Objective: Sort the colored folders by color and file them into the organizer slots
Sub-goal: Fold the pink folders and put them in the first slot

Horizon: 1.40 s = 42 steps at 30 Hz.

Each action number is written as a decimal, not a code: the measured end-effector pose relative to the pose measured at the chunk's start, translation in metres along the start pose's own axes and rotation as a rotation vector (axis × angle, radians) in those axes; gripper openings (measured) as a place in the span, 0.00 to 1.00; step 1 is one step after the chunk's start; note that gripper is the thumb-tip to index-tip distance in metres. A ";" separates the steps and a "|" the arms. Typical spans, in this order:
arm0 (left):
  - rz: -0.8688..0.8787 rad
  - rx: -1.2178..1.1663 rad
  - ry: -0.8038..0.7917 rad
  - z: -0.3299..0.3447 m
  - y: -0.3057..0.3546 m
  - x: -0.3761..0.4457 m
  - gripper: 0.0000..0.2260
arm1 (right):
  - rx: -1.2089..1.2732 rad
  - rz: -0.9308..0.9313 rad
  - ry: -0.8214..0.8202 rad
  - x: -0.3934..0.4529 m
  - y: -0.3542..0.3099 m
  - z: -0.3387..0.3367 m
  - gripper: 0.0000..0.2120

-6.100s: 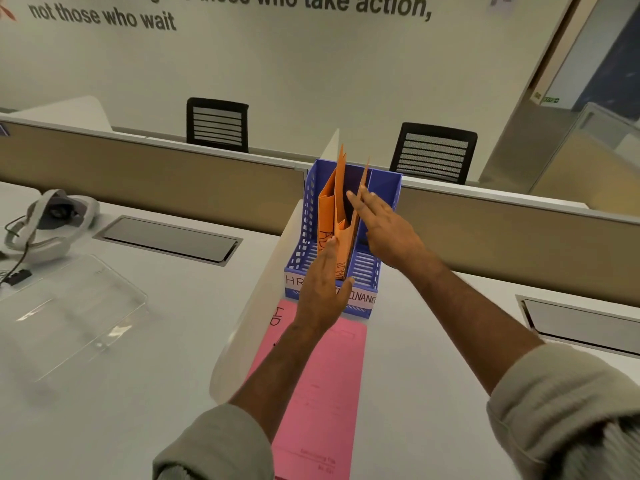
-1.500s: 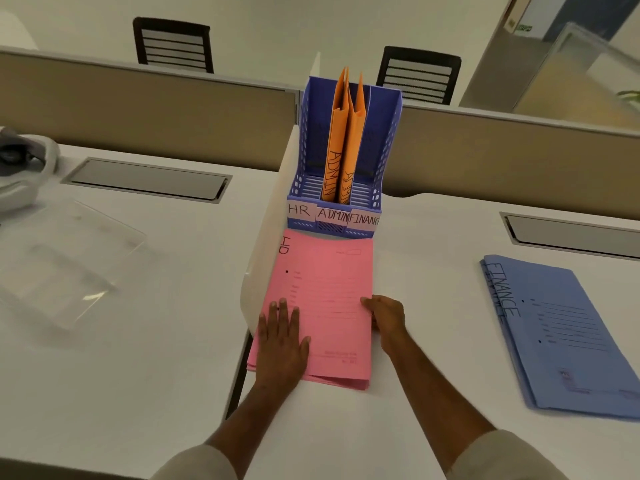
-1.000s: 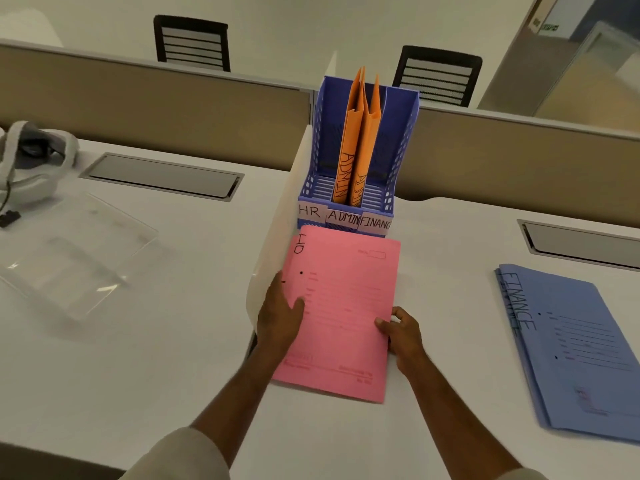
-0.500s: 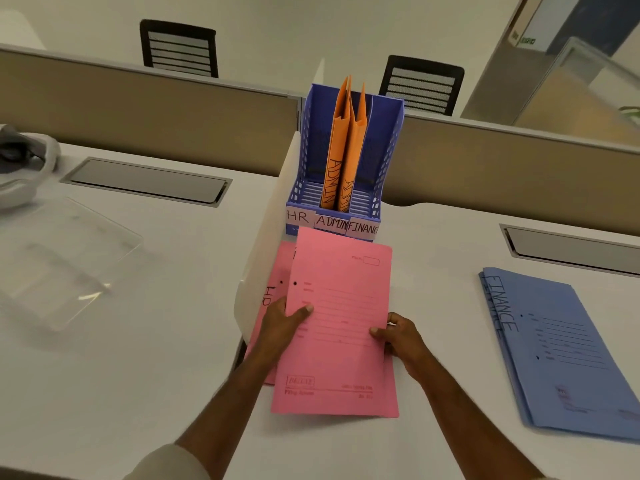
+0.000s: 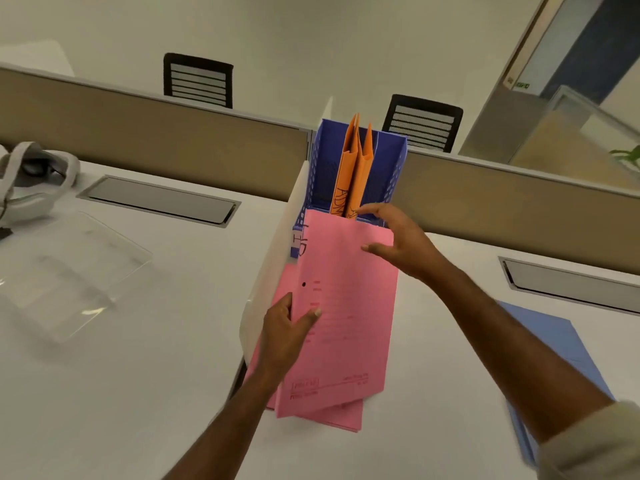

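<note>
Centre of frame: the left hand (image 5: 289, 332) grasps a pink folder (image 5: 341, 313) by its left edge, thumb on the front face and fingers behind. The folder is lifted off the white surface (image 5: 138, 358) and tilted, its top edge in front of the lower front of the blue organizer (image 5: 394, 174). The right hand (image 5: 398, 244) is at the folder's upper right corner with fingers spread and relaxed; thumb lies over the pink face, fingertips reach toward the organizer's front. Whether it actually holds the folder cannot be told. More pink folders (image 5: 346, 415) lie flat on the surface beneath the lifted one, showing at its lower edge. The organizer stands upright at centre, against the tan partition (image 5: 173, 147). Two orange folders (image 5: 353, 174) stand upright in its middle slot, marked in black lettering. The left slot and right slot show no folders. Blue folders (image 5: 554, 344) lie flat at lower right, partly hidden by the right forearm. A headset (image 5: 31, 181) sits at the left edge, and a clear plastic sheet (image 5: 69, 268) lies below it. Two black chairs (image 5: 197, 79) stand behind the partition.
</note>
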State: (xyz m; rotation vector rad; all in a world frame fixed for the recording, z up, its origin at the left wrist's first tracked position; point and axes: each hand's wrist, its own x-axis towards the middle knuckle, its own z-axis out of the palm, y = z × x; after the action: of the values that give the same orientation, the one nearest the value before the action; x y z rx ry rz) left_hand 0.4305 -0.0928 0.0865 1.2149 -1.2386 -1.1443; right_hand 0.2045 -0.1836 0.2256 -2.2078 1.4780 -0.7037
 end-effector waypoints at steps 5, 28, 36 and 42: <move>0.063 0.013 0.018 0.002 0.014 -0.011 0.12 | -0.086 -0.187 -0.197 0.040 -0.045 -0.036 0.20; 0.318 0.352 0.204 -0.006 0.001 -0.044 0.29 | -0.201 -0.384 -0.327 0.084 -0.127 -0.092 0.08; 0.397 0.366 0.295 0.006 -0.001 -0.008 0.23 | -0.433 -0.568 -0.322 0.105 -0.164 -0.103 0.09; 0.500 0.425 0.355 0.012 0.011 0.036 0.23 | -0.547 -0.673 -0.285 0.119 -0.190 -0.123 0.19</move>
State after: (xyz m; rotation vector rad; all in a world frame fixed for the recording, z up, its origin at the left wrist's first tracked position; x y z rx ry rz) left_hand 0.4185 -0.1282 0.0984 1.2459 -1.4356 -0.2910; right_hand 0.3077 -0.2293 0.4547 -3.1142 0.8284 -0.1323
